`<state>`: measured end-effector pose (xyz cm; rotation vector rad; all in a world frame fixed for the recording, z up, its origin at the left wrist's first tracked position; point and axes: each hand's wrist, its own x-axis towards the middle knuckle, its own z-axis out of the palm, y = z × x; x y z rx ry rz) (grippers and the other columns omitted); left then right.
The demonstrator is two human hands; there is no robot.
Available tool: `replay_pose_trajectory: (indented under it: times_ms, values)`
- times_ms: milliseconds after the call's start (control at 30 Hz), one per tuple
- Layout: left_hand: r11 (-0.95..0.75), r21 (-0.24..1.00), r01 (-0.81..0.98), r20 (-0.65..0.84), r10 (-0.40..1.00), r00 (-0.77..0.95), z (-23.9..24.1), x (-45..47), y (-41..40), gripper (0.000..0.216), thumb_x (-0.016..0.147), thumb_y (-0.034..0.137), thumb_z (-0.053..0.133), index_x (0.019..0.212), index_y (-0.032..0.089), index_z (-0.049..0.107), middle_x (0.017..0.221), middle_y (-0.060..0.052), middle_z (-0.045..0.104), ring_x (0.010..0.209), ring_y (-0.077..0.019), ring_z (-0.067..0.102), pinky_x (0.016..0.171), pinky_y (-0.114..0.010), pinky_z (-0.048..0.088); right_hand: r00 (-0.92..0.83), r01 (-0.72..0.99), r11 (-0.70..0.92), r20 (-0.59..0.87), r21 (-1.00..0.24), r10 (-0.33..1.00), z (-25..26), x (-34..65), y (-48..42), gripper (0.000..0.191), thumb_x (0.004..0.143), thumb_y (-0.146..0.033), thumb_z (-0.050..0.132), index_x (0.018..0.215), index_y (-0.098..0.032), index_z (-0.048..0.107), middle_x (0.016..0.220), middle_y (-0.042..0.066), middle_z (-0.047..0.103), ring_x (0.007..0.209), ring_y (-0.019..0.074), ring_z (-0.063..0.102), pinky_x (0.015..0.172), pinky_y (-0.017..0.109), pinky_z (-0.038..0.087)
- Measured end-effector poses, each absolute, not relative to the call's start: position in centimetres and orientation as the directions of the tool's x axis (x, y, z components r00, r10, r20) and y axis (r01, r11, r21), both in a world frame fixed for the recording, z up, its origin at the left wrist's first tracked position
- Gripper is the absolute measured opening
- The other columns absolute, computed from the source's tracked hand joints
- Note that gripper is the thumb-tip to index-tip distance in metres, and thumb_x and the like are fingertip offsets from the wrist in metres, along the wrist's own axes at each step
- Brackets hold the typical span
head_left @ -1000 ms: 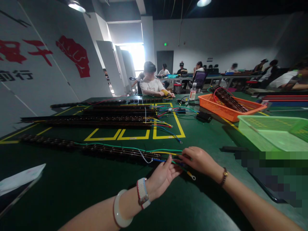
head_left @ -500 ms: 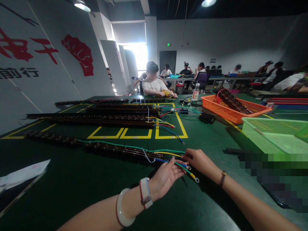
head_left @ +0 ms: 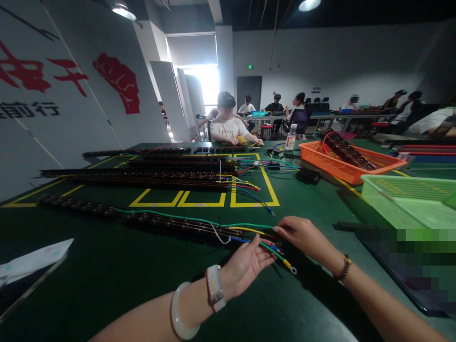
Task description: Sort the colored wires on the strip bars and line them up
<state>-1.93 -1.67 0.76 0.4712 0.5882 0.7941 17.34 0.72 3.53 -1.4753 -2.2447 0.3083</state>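
A long dark bundle of rods (head_left: 160, 219) lies across the green table, with coloured wires at its right end. My left hand (head_left: 245, 266), palm up, holds a green wire with a yellow-sleeved ring terminal (head_left: 289, 267) between thumb and fingers. A blue wire (head_left: 239, 239) also runs into this hand. Just above, my right hand (head_left: 302, 237) pinches at the end of the upper green wire (head_left: 249, 225); its fingertips partly hide what they grip. A yellow wire (head_left: 249, 230) passes just below those fingertips. A white cable tie (head_left: 221, 235) loops around the bundle.
More dark bundles (head_left: 171, 178) with wires lie beyond, over yellow tape outlines. An orange basket (head_left: 335, 164) holds another bundle; a green basket (head_left: 392, 199) stands at right. A bottle (head_left: 290, 137) stands near a seated person (head_left: 228, 126) across the table. A dark flat device (head_left: 395, 275) lies at right.
My right hand has shifted slightly right, and its fingertips now meet the upper green wire. The left hand stays almost in place, still with the green wire.
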Motion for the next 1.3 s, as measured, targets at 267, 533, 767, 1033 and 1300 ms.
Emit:
replay_pose_trajectory:
  times_ms: [267, 533, 767, 1033, 1300]
  values:
    - [0.591, 0.641, -0.49, -0.297, 0.779, 0.552, 0.5, -1.9, -1.8, 0.03, 0.089, 0.036, 0.045, 0.083, 0.01, 0.06, 0.091, -0.013, 0.066, 0.088, -0.0193, 0.063, 0.094, -0.039, 0.04, -0.452, 0.844, 0.476, 0.15, -0.247, 0.879, 2.0, 17.5, 0.9, 0.013, 0.084, -0.032, 0.057, 0.081, -0.021, 0.064, 0.076, 0.004, 0.064, 0.069, 0.017, 0.059, 0.06, 0.024, 0.04]
    - [0.597, 0.642, -0.481, -0.304, 0.774, 0.555, 0.5, -1.9, -1.7, 0.034, 0.091, 0.036, 0.041, 0.085, 0.009, 0.061, 0.091, -0.014, 0.066, 0.088, -0.0195, 0.062, 0.092, -0.038, 0.042, -0.276, 0.808, 0.189, -0.075, -0.559, 0.958, 2.1, 17.4, 1.2, 0.039, 0.088, -0.044, 0.044, 0.063, -0.018, 0.057, 0.055, 0.002, 0.06, 0.046, 0.0119, 0.052, 0.046, 0.022, 0.034]
    - [0.611, 0.62, -0.492, -0.307, 0.766, 0.565, 0.5, -1.9, -1.6, 0.033, 0.091, 0.035, 0.041, 0.084, 0.009, 0.06, 0.091, -0.014, 0.065, 0.084, -0.0185, 0.063, 0.093, -0.039, 0.041, -0.302, 0.45, -0.212, -0.371, -0.867, 0.878, 2.3, 17.7, 0.8, 0.054, 0.078, -0.068, 0.046, 0.06, -0.017, 0.051, 0.044, -0.007, 0.038, 0.036, 0.0047, 0.027, 0.035, 0.018, 0.021]
    - [0.61, 0.625, -0.487, -0.315, 0.768, 0.557, 0.9, -1.9, -1.8, 0.035, 0.092, 0.035, 0.039, 0.085, 0.008, 0.061, 0.091, -0.014, 0.065, 0.085, -0.0188, 0.062, 0.094, -0.04, 0.04, -0.18, 0.773, -0.036, -0.274, -0.634, 0.945, 1.3, 17.4, 1.5, 0.057, 0.082, -0.065, 0.041, 0.055, -0.017, 0.053, 0.041, -0.001, 0.047, 0.036, 0.0081, 0.038, 0.039, 0.021, 0.026]
    - [0.641, 0.596, -0.484, -0.289, 0.733, 0.616, 0.6, -2.1, -1.2, 0.036, 0.093, 0.033, 0.036, 0.09, 0.007, 0.061, 0.096, -0.015, 0.064, 0.092, -0.0205, 0.062, 0.095, -0.04, 0.039, -0.156, 0.919, 0.106, -0.104, -0.38, 0.982, 1.5, 16.9, 1.0, 0.056, 0.091, -0.053, 0.033, 0.06, -0.016, 0.062, 0.052, 0.004, 0.058, 0.042, 0.0106, 0.042, 0.044, 0.024, 0.024]
